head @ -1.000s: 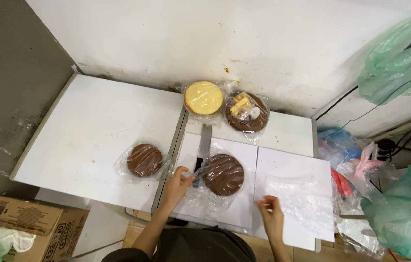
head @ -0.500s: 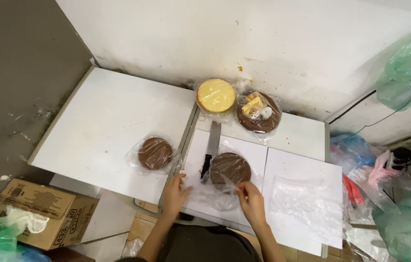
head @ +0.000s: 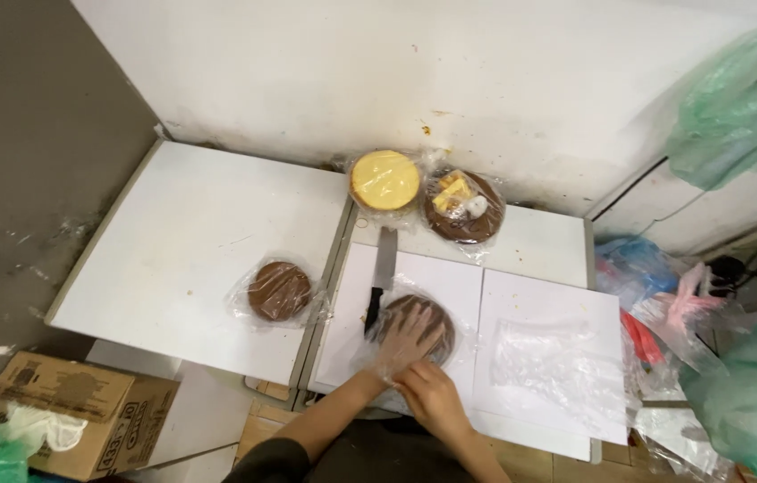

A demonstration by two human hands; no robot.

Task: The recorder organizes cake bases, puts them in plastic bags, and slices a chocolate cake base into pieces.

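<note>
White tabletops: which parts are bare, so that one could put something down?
The left tabletop is bare behind and left of the wrapped brown cake. The strip right of the topped cake is free. It is crowded around the knife, both hands and the plastic sheet.

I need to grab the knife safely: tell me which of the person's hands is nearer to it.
Left. The left hand lies flat on the wrapped brown cake, right beside the knife and its black handle. The right hand sits lower, at the wrap's near edge, farther from the knife.
</note>
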